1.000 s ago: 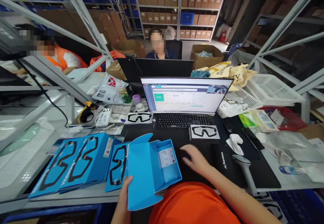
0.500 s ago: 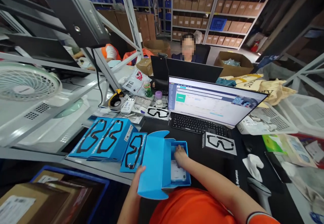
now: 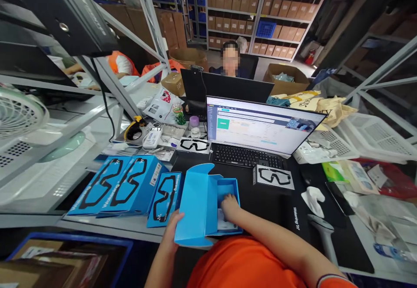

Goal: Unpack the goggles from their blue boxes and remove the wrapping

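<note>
Hands (image 3: 230, 205) in one open blue box (image 3: 198, 201)

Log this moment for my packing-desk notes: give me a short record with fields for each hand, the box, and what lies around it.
left hand: grips the open lid's outer edge
right hand: inside the open blue box, fingers on a white card
box state: lid swung open to the left, resting at the desk's near edge
left of box: closed blue boxes printed with goggle outlines
behind box: keyboard and lit monitor
right of box: white goggle-print box, handheld scanner on the black mat
</note>
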`<act>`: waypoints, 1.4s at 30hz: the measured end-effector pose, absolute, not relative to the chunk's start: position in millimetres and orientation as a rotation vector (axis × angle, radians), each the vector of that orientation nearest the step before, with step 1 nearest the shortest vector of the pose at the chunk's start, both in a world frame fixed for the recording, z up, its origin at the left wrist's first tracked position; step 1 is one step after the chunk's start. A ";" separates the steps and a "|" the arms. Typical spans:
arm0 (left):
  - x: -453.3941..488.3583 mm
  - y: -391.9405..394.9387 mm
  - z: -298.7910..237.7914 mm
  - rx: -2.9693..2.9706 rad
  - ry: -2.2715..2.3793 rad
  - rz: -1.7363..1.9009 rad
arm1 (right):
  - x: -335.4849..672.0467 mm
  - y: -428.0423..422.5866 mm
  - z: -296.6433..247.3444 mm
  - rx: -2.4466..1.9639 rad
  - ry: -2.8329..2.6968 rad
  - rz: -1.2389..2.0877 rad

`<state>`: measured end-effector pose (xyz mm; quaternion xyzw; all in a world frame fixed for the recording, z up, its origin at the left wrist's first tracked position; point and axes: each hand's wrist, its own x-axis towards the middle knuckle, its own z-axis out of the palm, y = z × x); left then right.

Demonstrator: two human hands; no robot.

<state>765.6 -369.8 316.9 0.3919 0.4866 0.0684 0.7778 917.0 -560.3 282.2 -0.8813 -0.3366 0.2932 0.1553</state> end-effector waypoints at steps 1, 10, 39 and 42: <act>764.7 -368.9 316.6 0.854 1.065 0.147 | 919.9 -560.8 288.1 -2.533 -0.959 0.858; 758.5 -366.2 320.5 0.913 1.126 0.143 | 961.0 -628.8 370.9 -2.243 -1.024 0.366; 751.3 -378.1 328.6 1.067 0.840 0.237 | 907.8 -634.0 333.5 -2.434 -1.082 0.404; 750.8 -374.8 321.9 1.034 0.847 0.147 | 903.9 -637.0 322.0 -2.380 -1.468 0.539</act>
